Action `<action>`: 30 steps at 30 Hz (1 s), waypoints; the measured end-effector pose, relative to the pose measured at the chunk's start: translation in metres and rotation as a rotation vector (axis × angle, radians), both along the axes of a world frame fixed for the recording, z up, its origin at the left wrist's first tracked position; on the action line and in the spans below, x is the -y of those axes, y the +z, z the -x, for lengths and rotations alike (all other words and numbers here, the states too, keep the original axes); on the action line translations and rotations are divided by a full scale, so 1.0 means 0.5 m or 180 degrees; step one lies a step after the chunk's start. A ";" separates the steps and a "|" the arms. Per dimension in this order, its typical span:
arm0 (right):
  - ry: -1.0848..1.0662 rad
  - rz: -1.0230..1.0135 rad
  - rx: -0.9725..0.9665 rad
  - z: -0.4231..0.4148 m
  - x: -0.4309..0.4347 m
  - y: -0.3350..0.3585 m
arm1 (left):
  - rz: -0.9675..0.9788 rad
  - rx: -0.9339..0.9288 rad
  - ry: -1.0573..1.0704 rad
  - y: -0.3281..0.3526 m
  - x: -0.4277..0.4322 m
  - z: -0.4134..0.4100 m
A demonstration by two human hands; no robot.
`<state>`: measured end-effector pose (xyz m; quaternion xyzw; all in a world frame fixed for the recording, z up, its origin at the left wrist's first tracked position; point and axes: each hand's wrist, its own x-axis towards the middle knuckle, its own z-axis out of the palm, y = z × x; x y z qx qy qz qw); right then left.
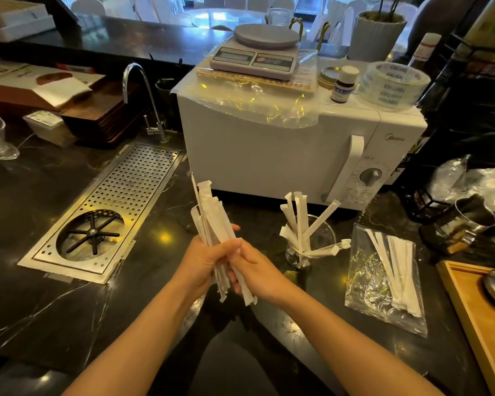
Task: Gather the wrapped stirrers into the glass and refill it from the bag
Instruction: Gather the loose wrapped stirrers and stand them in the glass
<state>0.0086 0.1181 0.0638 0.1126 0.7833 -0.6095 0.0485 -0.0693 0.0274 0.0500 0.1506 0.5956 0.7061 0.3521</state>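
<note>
A thick bundle of white paper-wrapped stirrers (209,212) stands upright in both my hands above the dark counter. My left hand (203,261) wraps around its middle, and my right hand (257,272) grips its lower part from the right. To the right a clear glass (319,238) stands on the counter with several wrapped stirrers (299,218) fanned out in it, one lying over its rim. Further right a clear plastic bag (366,284) lies flat with several more wrapped stirrers (397,267) inside.
A white microwave (269,150) with a kitchen scale (257,52) on top stands just behind the glass. A perforated steel drip tray (135,181) with a rinser and a tap (143,92) lies to the left. A metal pitcher (463,221) and a wooden tray (466,310) sit at the right.
</note>
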 end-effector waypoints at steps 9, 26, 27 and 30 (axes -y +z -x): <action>-0.0069 -0.0599 0.0242 -0.019 -0.020 0.006 | -0.0104 0.0349 0.0119 0.017 -0.014 -0.022; -0.0820 -0.0391 -0.0659 -0.066 -0.041 0.044 | -0.0236 -0.1291 -0.0767 0.019 -0.061 -0.085; -0.0939 -0.0405 -0.0668 -0.070 -0.042 0.038 | -0.0246 -0.1278 -0.0785 0.017 -0.069 -0.091; -0.1223 -0.0362 -0.0699 -0.086 -0.047 0.017 | -0.0103 -0.1361 -0.0978 0.009 -0.085 -0.101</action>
